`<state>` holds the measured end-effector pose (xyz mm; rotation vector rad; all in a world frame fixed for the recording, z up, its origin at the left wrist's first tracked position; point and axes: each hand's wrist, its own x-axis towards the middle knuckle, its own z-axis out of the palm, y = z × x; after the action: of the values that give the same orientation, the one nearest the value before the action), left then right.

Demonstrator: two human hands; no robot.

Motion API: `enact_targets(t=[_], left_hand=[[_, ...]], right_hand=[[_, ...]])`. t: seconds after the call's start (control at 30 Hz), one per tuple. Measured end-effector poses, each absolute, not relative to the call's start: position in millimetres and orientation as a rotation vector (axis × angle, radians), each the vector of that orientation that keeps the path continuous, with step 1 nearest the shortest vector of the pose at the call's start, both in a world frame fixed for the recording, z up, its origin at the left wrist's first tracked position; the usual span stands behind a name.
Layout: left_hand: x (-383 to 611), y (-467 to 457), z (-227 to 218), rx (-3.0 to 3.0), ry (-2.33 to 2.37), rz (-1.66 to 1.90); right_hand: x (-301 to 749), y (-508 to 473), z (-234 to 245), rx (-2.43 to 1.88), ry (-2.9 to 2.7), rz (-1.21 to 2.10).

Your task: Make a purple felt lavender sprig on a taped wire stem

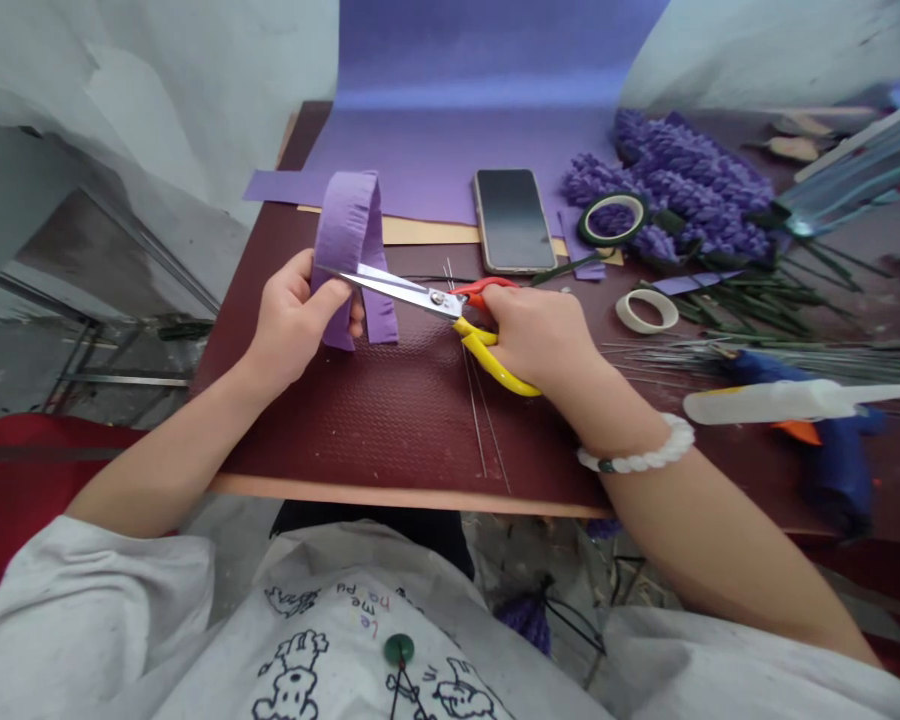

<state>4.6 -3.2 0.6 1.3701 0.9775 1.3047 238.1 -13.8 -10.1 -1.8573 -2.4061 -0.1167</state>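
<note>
Here, the left hand [294,322] holds a looped strip of purple crepe paper [347,240] in a narrow pinch between thumb and fingers, its ends hanging over a dark red textured mat [390,445]. The blades of a pair of scissors [439,298] reach left to the strip's edge beside the left thumb [334,305], nearly closed. Their yellow and red handles sit in the right hand [536,335], which is closed in a firm, narrow grip. Thin metal wires [469,400] lie on the mat beneath the scissors. Farther off stand a smartphone [514,220] on purple paper, a roll of green floral tape [613,220], a roll of beige masking tape [646,310], a heap of purple lavender-like sprays [682,185], green wire stems [750,310] and a blue hot glue gun [836,465]. Risks: the blade points lie close to the left thumb, so a slip of the strip or scissors could nick the skin. Slack paper could also bunch between the blades and tear raggedly.
</note>
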Motion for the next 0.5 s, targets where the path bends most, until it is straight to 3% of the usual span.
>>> enact_targets(t=[0.33, 0.5], left_hand=[[4.8, -7.8, 7.8, 1.411, 0.96, 1.251], [5.1, -7.9, 7.7, 1.378, 0.919, 1.262]], right_hand=[[238.1, -12.1, -12.2, -1.888, -2.377, -0.171], [242.5, -11.6, -14.5, -1.673, -2.435, -0.155]])
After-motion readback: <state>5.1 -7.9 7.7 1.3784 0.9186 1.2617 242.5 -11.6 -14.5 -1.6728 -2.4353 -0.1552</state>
